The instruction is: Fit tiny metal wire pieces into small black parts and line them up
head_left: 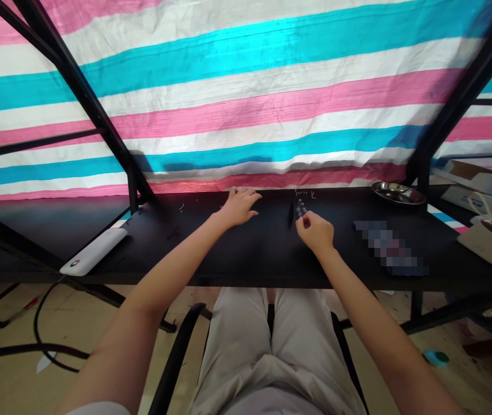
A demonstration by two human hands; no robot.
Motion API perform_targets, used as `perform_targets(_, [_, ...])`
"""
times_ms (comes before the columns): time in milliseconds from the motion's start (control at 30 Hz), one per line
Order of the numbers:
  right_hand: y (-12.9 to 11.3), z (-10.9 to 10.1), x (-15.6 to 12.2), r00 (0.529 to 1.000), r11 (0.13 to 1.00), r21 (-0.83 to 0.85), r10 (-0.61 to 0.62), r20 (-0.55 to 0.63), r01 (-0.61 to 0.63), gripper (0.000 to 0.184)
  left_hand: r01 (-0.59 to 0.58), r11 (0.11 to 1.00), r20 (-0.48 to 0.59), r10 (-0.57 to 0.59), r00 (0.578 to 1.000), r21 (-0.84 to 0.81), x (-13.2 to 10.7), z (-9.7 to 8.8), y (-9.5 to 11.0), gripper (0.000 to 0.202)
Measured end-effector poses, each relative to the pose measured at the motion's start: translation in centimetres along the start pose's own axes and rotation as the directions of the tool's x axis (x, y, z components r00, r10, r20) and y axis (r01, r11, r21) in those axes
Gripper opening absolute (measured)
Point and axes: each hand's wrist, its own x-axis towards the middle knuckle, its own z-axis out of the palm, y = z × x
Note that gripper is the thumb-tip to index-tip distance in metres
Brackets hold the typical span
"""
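My left hand (241, 207) hovers over or rests on the far middle of the black table (254, 253), with its fingers spread and nothing visible in them. To its right, my right hand (318, 231) is closed in a pinch; whatever lies between the fingertips is too small to make out. Just beyond those fingertips is a cluster of small clear, greyish pieces (301, 207). A slim dark object (291, 211) stands or lies left of the cluster. Several tiny white bits (302, 193) lie along the back edge, and white scraps (181, 207) lie left of my left hand.
A shiny metal dish (398, 193) sits at the back right, with a blurred-out flat item (390, 248) in front. A white power strip (94, 252) lies at the left edge. Black frame posts (131, 170) flank the table. Boxes (479, 184) stand far right. Striped sheeting (263, 109) hangs behind.
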Motion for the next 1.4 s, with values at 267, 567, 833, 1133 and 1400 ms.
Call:
perform_targets(267, [1.6, 0.4, 0.6, 0.928, 0.974, -0.198, 0.175, 0.329, -0.114, 0.032, -0.157, 0.972, -0.101, 0.141, 0.985, -0.174, 0.3, 5.4, 6.8, 0.041])
perform_targets(567, [1.8, 1.2, 0.5, 0.937, 0.977, -0.208, 0.115, 0.328, -0.047, 0.033, -0.084, 0.995, -0.052, 0.081, 0.995, -0.053, 2.4, 8.4, 8.1, 0.048])
perform_targets(833, [2.1, 2.1, 1.1, 0.913, 0.979, -0.193, 0.141, 0.382, -0.070, 0.035, -0.075, 0.990, -0.197, 0.051, 0.979, -0.119, 2.6, 8.1, 7.0, 0.015])
perform_targets(1133, [2.5, 2.8, 1.4, 0.919, 0.983, -0.132, 0.167, 0.357, -0.127, 0.027, 0.031, 0.934, -0.363, -0.169, 0.917, -0.356, -0.3, 7.7, 2.2, 0.007])
perform_targets(1400, [3.1, 3.3, 1.6, 0.922, 0.986, -0.102, 0.159, 0.353, -0.131, 0.023, 0.107, 0.869, -0.420, -0.338, 0.842, -0.483, -3.0, 8.8, 1.0, 0.005])
